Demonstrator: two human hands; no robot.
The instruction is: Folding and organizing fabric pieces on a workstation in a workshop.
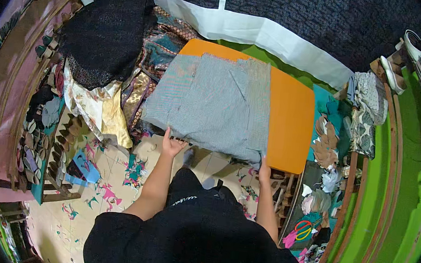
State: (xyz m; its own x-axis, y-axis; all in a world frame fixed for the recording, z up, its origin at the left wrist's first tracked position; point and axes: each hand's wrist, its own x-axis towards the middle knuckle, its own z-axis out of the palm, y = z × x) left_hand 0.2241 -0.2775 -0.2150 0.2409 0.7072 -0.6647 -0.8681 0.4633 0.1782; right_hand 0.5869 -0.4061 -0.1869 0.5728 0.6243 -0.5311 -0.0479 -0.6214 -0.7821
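Note:
A grey, finely checked cloth (219, 99) lies in folded layers over an orange board (291, 119), and its near edge hangs a little past the board. My left hand (172, 147) is at this near edge, left of the middle, thumb on top and fingers along the underside. At the near right corner, my right hand (264, 172) grips the cloth between thumb and fingers; its fingers are mostly hidden.
Black lacy fabric (102, 35) and cream floral cloth (93, 101) drape to the left. Fabric scraps (109, 195) litter the tiled floor. Red-and-yellow-handled scissors (303, 230) lie among scraps on the right. Wooden racks with shoe-like pieces (65, 142) stand at left.

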